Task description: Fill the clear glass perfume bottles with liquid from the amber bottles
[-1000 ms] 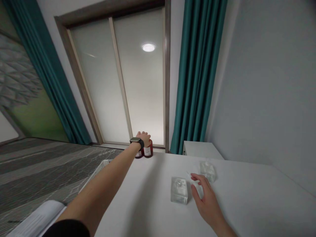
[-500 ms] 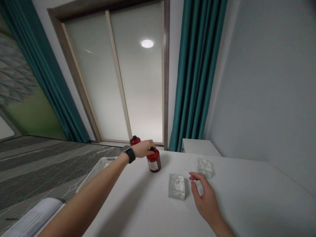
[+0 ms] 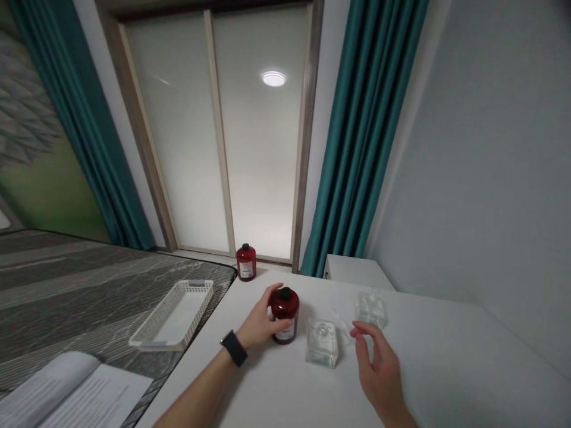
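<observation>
My left hand (image 3: 261,321), with a black watch on the wrist, is wrapped round a dark red bottle (image 3: 286,314) with a black cap and white label, standing on the white table (image 3: 446,368). Just right of it stands a clear square glass bottle (image 3: 322,351). My right hand (image 3: 378,371) hovers open beside that glass bottle, fingers spread, holding nothing. A second clear glass piece (image 3: 370,309) sits farther back on the right. A second red bottle (image 3: 246,262) stands at the table's far left corner.
A white plastic basket (image 3: 175,306) lies on the grey patterned bed to the left, with open white papers (image 3: 75,392) nearer me. A small white cabinet (image 3: 357,270) stands behind the table by teal curtains (image 3: 361,137) and a frosted window.
My left hand has drawn one red bottle back from the far corner of the table to beside the clear glass bottle. The other red bottle stayed at the corner. My right hand barely moved.
</observation>
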The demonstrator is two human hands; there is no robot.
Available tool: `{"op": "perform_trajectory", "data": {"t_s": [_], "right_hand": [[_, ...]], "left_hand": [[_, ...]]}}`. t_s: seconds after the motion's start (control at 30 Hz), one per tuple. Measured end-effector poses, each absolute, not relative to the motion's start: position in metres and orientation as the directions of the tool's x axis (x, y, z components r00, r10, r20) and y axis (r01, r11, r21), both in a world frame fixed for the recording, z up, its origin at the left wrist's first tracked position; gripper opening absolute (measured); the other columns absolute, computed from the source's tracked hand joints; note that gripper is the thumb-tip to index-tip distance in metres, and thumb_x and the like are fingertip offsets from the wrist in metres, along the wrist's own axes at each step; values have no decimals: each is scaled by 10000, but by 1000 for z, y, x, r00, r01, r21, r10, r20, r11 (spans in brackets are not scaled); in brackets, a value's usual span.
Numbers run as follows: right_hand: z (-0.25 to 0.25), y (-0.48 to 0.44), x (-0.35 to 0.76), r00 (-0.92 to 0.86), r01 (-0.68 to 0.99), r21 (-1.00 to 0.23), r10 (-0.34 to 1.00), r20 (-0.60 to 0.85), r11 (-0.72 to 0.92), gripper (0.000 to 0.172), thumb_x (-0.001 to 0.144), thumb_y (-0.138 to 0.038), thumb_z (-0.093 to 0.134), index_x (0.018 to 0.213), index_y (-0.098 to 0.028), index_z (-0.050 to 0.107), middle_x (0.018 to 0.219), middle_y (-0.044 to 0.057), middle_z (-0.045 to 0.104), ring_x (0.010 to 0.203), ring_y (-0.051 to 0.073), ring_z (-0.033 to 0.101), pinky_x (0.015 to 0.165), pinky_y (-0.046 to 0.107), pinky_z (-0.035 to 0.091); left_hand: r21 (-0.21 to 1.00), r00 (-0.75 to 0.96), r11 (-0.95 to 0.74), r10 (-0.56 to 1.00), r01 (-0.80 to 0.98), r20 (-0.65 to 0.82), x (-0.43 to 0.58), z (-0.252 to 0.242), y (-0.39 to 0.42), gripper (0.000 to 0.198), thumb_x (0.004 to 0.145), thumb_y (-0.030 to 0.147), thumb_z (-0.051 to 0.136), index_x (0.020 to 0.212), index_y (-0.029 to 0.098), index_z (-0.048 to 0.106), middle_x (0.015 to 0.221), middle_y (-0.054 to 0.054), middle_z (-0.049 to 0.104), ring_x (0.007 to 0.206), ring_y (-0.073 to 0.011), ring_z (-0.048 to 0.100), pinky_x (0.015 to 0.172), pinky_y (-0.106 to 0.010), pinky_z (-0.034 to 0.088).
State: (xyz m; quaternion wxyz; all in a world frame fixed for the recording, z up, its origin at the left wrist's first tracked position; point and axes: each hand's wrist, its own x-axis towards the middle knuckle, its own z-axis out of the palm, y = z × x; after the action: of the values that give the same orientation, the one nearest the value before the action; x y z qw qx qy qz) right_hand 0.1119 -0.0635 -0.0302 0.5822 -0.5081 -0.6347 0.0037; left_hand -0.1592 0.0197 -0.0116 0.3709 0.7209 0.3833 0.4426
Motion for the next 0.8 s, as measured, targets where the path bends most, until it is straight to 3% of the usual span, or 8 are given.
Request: {"op": "perform_trajectory", "data": {"t_s": [0.13, 0.23, 0.4, 0.57, 0.7, 0.8], "right_hand": [[-27, -62, 110, 149, 651, -526, 588, 795, 547, 144, 950, -229, 480, 1017, -239, 607, 806, 33, 669, 737, 218, 675, 680, 341, 546], [-11, -57, 102, 11, 679, -421, 565, 825, 601, 175, 944, -208, 477, 1054, -241, 610, 837, 48, 668, 781, 232, 661, 719, 374, 538], [36, -40, 68, -233, 710, -354, 677, 698, 609, 302, 943, -246, 498, 1238, -221, 558, 1024, 93, 668, 939, 265, 636, 834, 424, 529], [72, -11, 22, -219, 763, -329, 702, 678, 556, 404, 915, -290, 512, 1306, -190, 526, 1153, 132, 638, 1055, 291, 613, 923, 439, 496], [75, 2, 6, -178, 879, -231, 738, 651, 417, 346, 936, -337, 495, 1226, -173, 591, 817, 108, 725, 766, 290, 675, 751, 402, 491], [68, 5, 6, -191, 897, -198, 751, 632, 395, 319, 956, -290, 441, 1211, -193, 606, 641, 54, 711, 556, 244, 638, 614, 328, 440]], "left_hand": [[904, 356, -408, 869, 126, 343, -151, -17, 19, 694, 680, 197, 799, 1293, 166, 476, 1245, -123, 641, 1151, -289, 618, 1066, -480, 444], [858, 330, -482, 850, 175, 410, -147, -18, 17, 692, 668, 178, 799, 1288, 179, 493, 1241, -113, 636, 1137, -283, 621, 1048, -463, 462], [545, 204, -656, 717, 522, 667, -144, -22, 13, 733, 658, 251, 804, 1327, 215, 506, 1218, -126, 588, 1111, -322, 587, 973, -488, 492], [312, 175, -642, 578, 701, 797, -147, -17, 8, 782, 662, 221, 771, 1376, 252, 452, 1185, -124, 589, 1044, -331, 581, 897, -479, 501], [219, 161, -575, 537, 788, 828, -151, -10, 5, 776, 684, 223, 770, 1379, 253, 427, 1160, -131, 605, 1010, -337, 582, 879, -471, 478], [202, 179, -552, 558, 809, 811, -152, -8, 4, 746, 692, 241, 768, 1362, 260, 441, 1151, -126, 613, 1001, -336, 587, 878, -459, 467]]}}
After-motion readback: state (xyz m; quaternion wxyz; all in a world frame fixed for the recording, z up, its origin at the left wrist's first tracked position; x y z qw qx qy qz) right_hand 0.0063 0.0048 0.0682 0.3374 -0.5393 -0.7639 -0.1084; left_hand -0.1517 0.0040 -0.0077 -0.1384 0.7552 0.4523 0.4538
